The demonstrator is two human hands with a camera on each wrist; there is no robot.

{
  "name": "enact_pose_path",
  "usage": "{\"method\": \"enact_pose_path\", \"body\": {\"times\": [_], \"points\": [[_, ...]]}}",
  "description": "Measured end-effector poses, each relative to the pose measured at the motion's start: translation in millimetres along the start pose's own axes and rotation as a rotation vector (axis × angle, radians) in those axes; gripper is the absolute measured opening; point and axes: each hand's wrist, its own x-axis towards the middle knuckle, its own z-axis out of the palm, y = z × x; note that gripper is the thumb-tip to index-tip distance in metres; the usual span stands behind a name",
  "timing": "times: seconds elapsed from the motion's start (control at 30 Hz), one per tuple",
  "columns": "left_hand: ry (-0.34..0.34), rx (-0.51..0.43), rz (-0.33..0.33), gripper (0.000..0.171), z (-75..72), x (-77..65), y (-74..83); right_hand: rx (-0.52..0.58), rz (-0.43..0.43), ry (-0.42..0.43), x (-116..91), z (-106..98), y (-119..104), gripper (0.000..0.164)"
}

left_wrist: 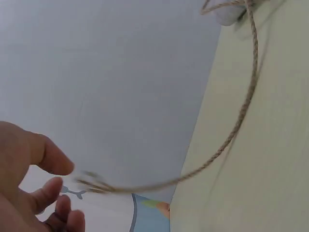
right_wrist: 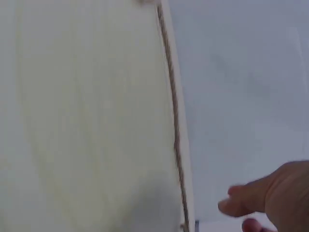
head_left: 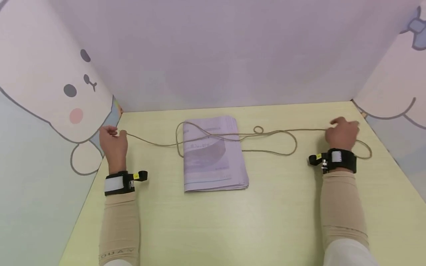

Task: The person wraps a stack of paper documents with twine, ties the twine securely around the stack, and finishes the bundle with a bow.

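Note:
A thin brown jute rope [head_left: 309, 129] runs across the table in loose loops. Part of it lies over a folded newspaper [head_left: 213, 175], whose printed front faces up. At the left, my left hand [head_left: 114, 146] is by one end of the rope. In the left wrist view that frayed end [left_wrist: 99, 186] is blurred and hangs just off the fingertips, with thumb and fingers apart. My right hand [head_left: 342, 135] is over the rope's right stretch, where a loop emerges beyond the wrist. The right wrist view shows its thumb and fingers [right_wrist: 236, 205] spread beside the rope [right_wrist: 175, 106], holding nothing.
The pale yellow table [head_left: 216, 225] meets a plain lilac wall [head_left: 213, 55] at the back. Side panels with cartoon animals [head_left: 60, 74] stand left and right. A small rope ring [head_left: 258, 129] lies right of the newspaper.

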Motion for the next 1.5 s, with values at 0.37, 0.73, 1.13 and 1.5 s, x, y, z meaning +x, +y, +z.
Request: {"method": "enact_pose_path", "body": {"times": [0.37, 0.73, 1.13, 1.5], "points": [[-0.727, 0.367, 0.478, 0.035, 39.1, -19.3, -10.1, -0.045, -0.572, -0.389, 4.6, 37.2, -43.1, 0.024], [-0.934, 0.460, 0.567, 0.021, 41.0, -21.7, -14.4, -0.107, -0.487, -0.374, 2.5, 33.2, -42.0, 0.021], [-0.639, 0.437, 0.435, 0.032, -5.9, 6.3, -16.6, -0.088, -0.152, -0.169, 3.1, 3.1, 4.7, 0.031], [-0.501, 0.446, 0.369, 0.032, 3.6, -2.0, -18.2, -0.108, -0.147, -0.149, 5.0, 5.3, 2.1, 0.030]]}}
